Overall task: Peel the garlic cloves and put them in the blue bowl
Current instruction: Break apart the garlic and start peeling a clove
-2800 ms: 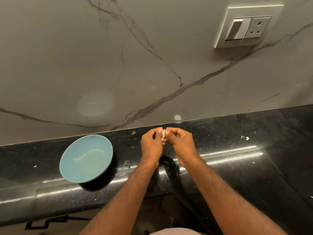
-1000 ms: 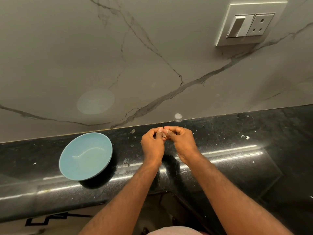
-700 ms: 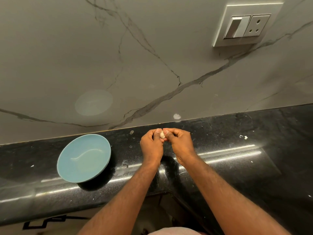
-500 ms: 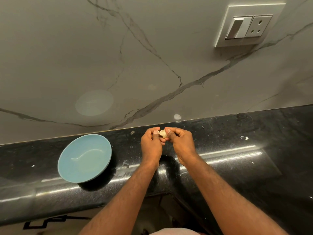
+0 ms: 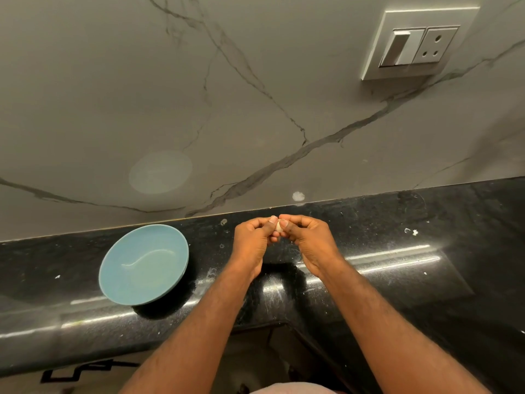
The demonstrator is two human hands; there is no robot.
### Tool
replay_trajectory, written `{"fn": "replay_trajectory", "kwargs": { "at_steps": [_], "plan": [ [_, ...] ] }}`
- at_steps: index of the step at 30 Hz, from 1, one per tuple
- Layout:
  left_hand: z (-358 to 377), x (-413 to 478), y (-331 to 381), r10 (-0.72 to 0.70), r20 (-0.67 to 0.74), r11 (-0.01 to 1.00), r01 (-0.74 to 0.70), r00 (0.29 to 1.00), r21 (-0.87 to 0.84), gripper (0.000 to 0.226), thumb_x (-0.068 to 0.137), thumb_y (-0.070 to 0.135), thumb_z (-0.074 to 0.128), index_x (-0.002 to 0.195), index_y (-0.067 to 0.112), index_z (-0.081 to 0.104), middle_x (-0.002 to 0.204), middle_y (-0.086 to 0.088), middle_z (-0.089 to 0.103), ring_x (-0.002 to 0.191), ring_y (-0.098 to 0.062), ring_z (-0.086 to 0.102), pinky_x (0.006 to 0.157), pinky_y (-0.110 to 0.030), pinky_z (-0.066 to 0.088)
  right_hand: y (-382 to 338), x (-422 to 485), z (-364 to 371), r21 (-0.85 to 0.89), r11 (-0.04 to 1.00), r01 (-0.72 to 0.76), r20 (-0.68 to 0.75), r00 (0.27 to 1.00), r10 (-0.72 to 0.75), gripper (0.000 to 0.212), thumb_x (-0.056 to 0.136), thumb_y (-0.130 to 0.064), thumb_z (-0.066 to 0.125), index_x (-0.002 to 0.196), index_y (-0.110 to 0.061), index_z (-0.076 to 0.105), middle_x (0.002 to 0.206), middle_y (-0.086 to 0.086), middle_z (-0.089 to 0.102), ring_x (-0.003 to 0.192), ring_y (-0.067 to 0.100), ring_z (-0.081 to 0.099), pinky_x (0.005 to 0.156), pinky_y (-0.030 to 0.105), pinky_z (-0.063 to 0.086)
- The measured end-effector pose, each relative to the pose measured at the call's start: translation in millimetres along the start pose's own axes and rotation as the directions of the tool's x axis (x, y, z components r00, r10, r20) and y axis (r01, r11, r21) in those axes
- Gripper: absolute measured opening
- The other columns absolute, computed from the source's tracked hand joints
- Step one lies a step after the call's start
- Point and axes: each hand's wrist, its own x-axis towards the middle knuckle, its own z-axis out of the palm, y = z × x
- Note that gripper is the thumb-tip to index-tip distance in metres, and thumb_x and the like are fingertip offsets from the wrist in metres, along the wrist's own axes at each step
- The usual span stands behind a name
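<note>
Both hands, left hand (image 5: pixel 253 242) and right hand (image 5: pixel 308 239), pinch one clove (image 5: pixel 279 225) mid-frame, apparently mid-peel; bowl (image 5: pixel 143 263) at lower left holds none.

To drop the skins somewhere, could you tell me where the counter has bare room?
Bare counter: right of the right hand, bar white flecks, and left of the blue bowl. Tight between bowl and left hand.

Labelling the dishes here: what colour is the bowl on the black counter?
The bowl is plain light blue, with no pattern; the head view shows it.
</note>
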Motion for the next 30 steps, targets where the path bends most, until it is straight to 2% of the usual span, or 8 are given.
{"fn": "replay_trajectory", "kwargs": {
  "at_steps": [6,10,14,17,21,25,28,30],
  "plan": [
    [1.3,-3.0,-0.7,0.04,-0.045,0.999,-0.04,0.998,0.0,0.016,0.098,0.01,0.06,0.097,0.001,0.073,0.071,-0.007,0.068,0.062,-0.01,0.059,0.065,-0.023,0.053,3.7,-0.3,2.7,0.023,1.0,-0.004,-0.029,1.0,0.005,0.015,0.091,0.001,0.067,0.097,-0.008,0.077,0.097,0.011,0.077,0.082,0.016,0.069,0.078,0.024,0.057],
    [3.0,-4.7,-2.8,0.059,-0.064,0.998,-0.057,0.996,0.028,0.02,0.102,0.01,0.053,0.102,0.005,0.072,0.08,-0.009,0.069,0.066,-0.009,0.058,0.066,-0.022,0.052,3.7,0.0,5.6,0.055,0.998,-0.009,-0.025,1.0,0.011,0.016,0.093,0.0,0.064,0.1,-0.008,0.075,0.099,0.011,0.076,0.083,0.016,0.068,0.082,0.025,0.058],
    [1.4,-4.2,0.2,0.0,-0.057,0.999,-0.002,0.998,-0.046,0.024,0.105,0.007,0.045,0.112,0.006,0.068,0.091,-0.012,0.07,0.069,-0.01,0.06,0.068,-0.023,0.053,3.0,3.0,1.9,0.079,0.997,-0.02,-0.007,1.0,0.021,0.015,0.096,-0.003,0.061,0.103,-0.006,0.074,0.099,0.012,0.076,0.084,0.017,0.067,0.081,0.025,0.058],
    [1.6,-3.3,3.4,-0.041,-0.055,0.995,0.036,0.998,-0.09,0.025,0.106,0.01,0.044,0.112,0.005,0.067,0.089,-0.012,0.07,0.068,-0.01,0.061,0.067,-0.024,0.053,3.0,3.7,-0.1,0.084,0.996,-0.01,-0.008,1.0,0.01,0.015,0.096,-0.003,0.061,0.105,-0.005,0.074,0.102,0.014,0.075,0.084,0.018,0.068,0.078,0.025,0.059],
    [0.5,-5.3,2.8,-0.018,-0.008,1.0,0.018,1.0,-0.015,0.02,0.1,0.022,0.058,0.103,0.008,0.072,0.085,-0.007,0.07,0.071,-0.01,0.061,0.071,-0.025,0.053,2.7,2.4,-0.8,0.073,0.997,-0.003,-0.021,1.0,0.005,0.014,0.094,-0.003,0.063,0.105,-0.002,0.072,0.101,0.016,0.074,0.08,0.017,0.068,0.076,0.025,0.059],
    [0.5,-5.3,1.8,0.021,0.01,0.999,-0.021,1.0,0.043,0.01,0.091,0.016,0.071,0.099,0.01,0.075,0.089,-0.007,0.074,0.08,-0.015,0.064,0.075,-0.027,0.054,0.6,0.1,-0.8,0.076,0.997,-0.003,0.002,1.0,0.003,0.016,0.09,-0.005,0.068,0.105,-0.001,0.072,0.1,0.014,0.075,0.087,0.019,0.07,0.079,0.026,0.058],
    [0.0,-5.6,3.6,-0.012,0.044,1.0,0.012,0.999,0.002,0.015,0.087,0.017,0.074,0.1,0.01,0.075,0.094,-0.007,0.075,0.086,-0.017,0.066,0.081,-0.03,0.054,-2.3,-0.7,-1.5,0.101,0.994,-0.029,0.021,0.999,0.027,0.019,0.086,-0.004,0.071,0.105,-0.002,0.073,0.105,0.015,0.075,0.095,0.021,0.071,0.084,0.029,0.058],
    [-0.4,-6.2,4.2,-0.021,0.072,1.0,0.021,0.997,0.005,0.025,0.08,0.024,0.079,0.102,0.011,0.074,0.099,-0.008,0.075,0.092,-0.019,0.067,0.086,-0.032,0.055,-4.4,-1.7,-1.4,0.111,0.993,-0.042,0.018,0.999,0.04,0.014,0.087,-0.001,0.069,0.1,-0.003,0.073,0.101,0.014,0.076,0.093,0.021,0.072,0.082,0.029,0.058]
  ]
}}
